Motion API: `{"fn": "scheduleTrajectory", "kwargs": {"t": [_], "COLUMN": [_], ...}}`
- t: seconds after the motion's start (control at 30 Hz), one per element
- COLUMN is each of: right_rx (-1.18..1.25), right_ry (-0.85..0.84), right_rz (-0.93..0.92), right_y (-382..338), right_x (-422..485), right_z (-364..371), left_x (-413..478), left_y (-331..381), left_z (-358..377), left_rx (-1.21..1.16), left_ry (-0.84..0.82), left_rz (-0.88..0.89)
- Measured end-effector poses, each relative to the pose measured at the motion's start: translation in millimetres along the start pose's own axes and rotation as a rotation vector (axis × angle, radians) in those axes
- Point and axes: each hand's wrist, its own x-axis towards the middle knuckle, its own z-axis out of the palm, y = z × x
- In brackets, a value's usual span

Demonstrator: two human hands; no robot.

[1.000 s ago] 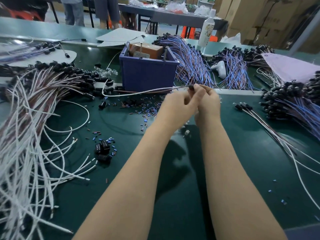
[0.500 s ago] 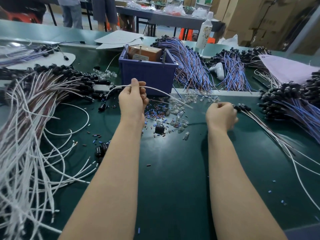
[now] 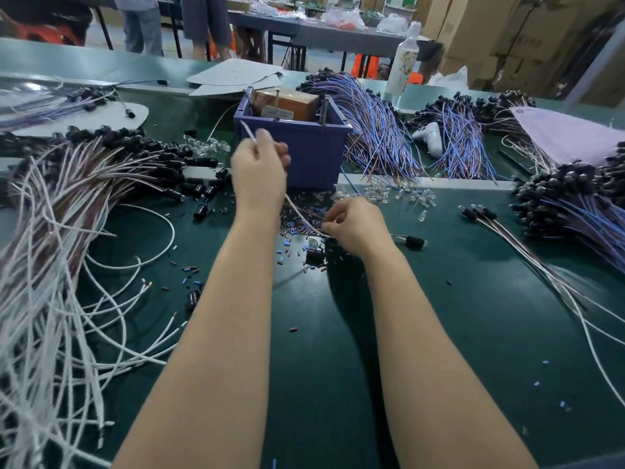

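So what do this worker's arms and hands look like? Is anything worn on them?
Nothing is worn on them. The left hand and the right hand have no gloves, and no ring shows on the fingers in view. The left forearm and the right forearm carry no sleeve, watch, bracelet or marking down to the picture's bottom edge.

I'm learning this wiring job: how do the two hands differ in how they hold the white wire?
The left hand is up in front of the blue bin; the right hand sits low over the table. The left hand grips the white wire in a fist, its end poking up; the right hand pinches it with fingertips. Both hold the same wire.
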Motion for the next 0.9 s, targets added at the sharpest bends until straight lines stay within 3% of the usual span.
{"fn": "scheduleTrajectory", "kwargs": {"t": [0.1,0.23,0.37,0.43,0.57,0.9], "right_rx": [0.112,0.263,0.437,0.484,0.446,0.487], "right_ry": [0.035,0.126,0.427,0.5,0.542,0.544], "right_rz": [-0.018,-0.023,-0.053,-0.086,-0.111,-0.101], "right_y": [4.0,12.0,7.8,1.4,-10.4,-16.2], "right_x": [-1.7,-1.5,0.5,4.0,12.8,25.4], "right_z": [-0.9,-3.8,-3.4,-3.4,-1.0,11.6], "left_x": [12.3,26.3,25.5,24.4,22.6,30.5], "left_y": [16.5,21.6,12.4,7.7,0.5,-16.1], "left_z": [-10.8,-23.8,-16.0,-10.5,-3.6,7.8], "left_rx": [-0.361,-0.231,-0.183,-0.158,0.052,0.081], "left_ry": [0.176,0.406,0.296,0.208,0.166,0.109], "left_rz": [-0.05,0.084,-0.022,-0.06,-0.009,-0.079]}}
